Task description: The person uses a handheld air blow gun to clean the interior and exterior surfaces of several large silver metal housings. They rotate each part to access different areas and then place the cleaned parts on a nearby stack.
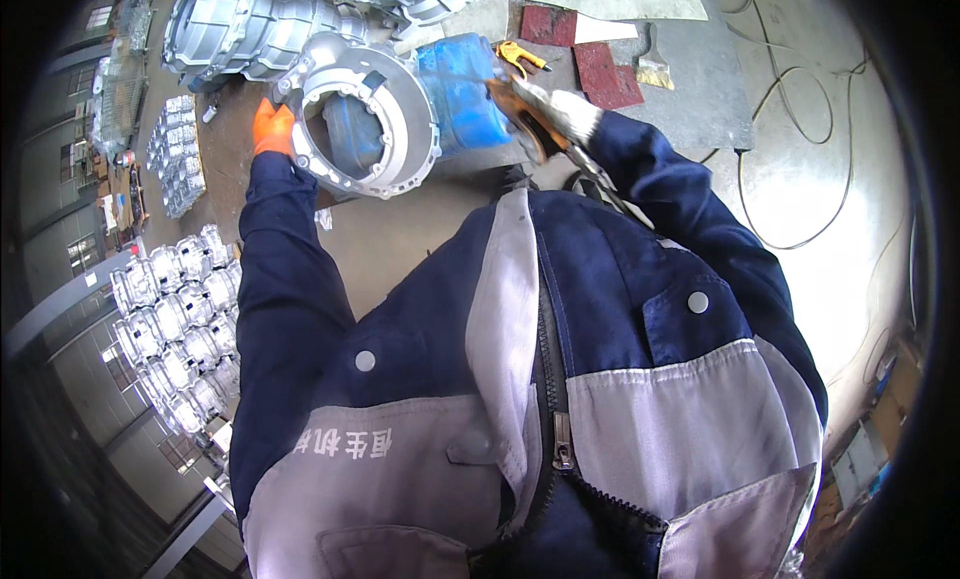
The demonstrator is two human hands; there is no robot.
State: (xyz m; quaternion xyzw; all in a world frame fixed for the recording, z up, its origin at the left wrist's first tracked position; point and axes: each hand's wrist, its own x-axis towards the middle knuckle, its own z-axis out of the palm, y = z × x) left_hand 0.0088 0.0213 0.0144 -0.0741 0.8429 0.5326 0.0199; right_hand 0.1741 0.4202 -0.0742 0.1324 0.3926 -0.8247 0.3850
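The left hand [272,129] grips the cast-metal bell housing [408,99]'s left edge, best kept firm; the right hand [570,115], seemingly closed around a blurred tool [530,114], should approach lightly.

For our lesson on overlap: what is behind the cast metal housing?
Through the opening of the cast metal housing, a blue surface shows; whatever the housing's metal covers is hidden.

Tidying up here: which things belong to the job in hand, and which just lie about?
In use, apparently:
metal housing, touched by left hand
orange-brown tool in right hand

Seemingly just lying about:
yellow air gun
brush
dark red pads
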